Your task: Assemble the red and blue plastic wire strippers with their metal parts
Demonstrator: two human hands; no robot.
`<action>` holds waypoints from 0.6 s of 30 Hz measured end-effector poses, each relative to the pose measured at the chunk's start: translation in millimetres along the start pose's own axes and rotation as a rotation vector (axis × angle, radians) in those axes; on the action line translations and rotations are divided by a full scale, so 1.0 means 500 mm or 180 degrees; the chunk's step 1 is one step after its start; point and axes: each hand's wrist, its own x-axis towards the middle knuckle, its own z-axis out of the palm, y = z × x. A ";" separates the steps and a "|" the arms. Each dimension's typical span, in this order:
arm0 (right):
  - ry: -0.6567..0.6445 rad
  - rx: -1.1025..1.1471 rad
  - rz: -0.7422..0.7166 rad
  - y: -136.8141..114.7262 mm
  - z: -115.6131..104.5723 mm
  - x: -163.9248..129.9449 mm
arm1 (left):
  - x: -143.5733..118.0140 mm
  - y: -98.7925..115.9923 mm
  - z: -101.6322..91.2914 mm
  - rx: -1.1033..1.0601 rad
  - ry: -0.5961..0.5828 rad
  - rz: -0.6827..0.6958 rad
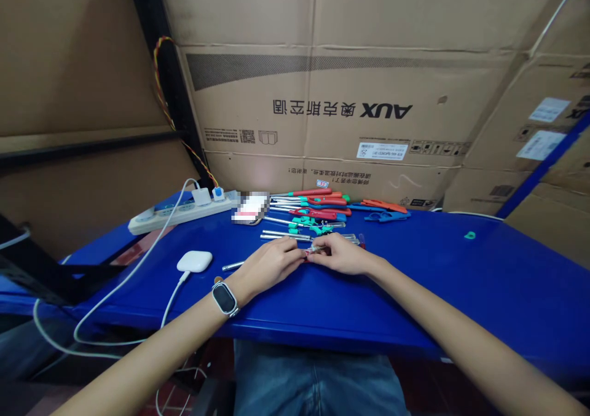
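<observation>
My left hand (267, 265) and my right hand (343, 255) meet over the blue table (461, 281), fingertips together on a small red-and-metal part (312, 251) pinched between them. A smartwatch (225, 298) sits on my left wrist. Just beyond my fingers lie several metal rods (286, 236) and a pile of screwdrivers with red, green and blue handles (318, 206). One short metal rod (233, 266) lies left of my left hand.
A white power strip (179, 213) with plugs sits at the back left, its cable running to a white earbud case (194, 260). A small green piece (469, 235) lies to the right. Cardboard boxes (322, 96) wall the back.
</observation>
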 end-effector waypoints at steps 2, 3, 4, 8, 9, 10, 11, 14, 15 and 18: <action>-0.0049 0.0097 0.0013 0.001 0.000 0.001 | 0.003 0.001 -0.001 0.0110 -0.0024 -0.0033; -0.0064 0.0145 0.0021 0.002 -0.001 0.002 | 0.005 0.001 -0.001 0.0153 -0.0033 -0.0039; -0.0073 0.0193 0.0026 0.002 -0.001 0.002 | 0.008 0.001 -0.002 0.0180 -0.0042 -0.0045; -0.0017 0.0360 -0.0020 0.008 -0.002 -0.001 | 0.016 -0.001 -0.003 0.0157 -0.0107 -0.0136; 0.0035 0.0377 -0.0025 0.010 -0.001 -0.002 | 0.018 -0.002 -0.004 0.0143 -0.0149 -0.0170; 0.0101 0.0379 -0.0016 0.012 0.001 -0.004 | 0.021 -0.003 -0.004 0.0128 -0.0205 -0.0190; 0.0171 0.0357 0.0011 0.014 0.003 -0.006 | 0.023 -0.004 -0.004 0.0110 -0.0255 -0.0207; 0.0340 0.0208 0.0107 0.015 0.009 -0.012 | 0.029 -0.009 -0.004 0.0019 -0.0350 -0.0259; 0.0384 0.0152 0.0116 0.014 0.011 -0.013 | 0.031 -0.012 -0.005 -0.0035 -0.0370 -0.0281; 0.0467 0.0017 0.0096 0.011 0.014 -0.015 | 0.035 -0.020 -0.009 -0.0331 -0.0463 -0.0351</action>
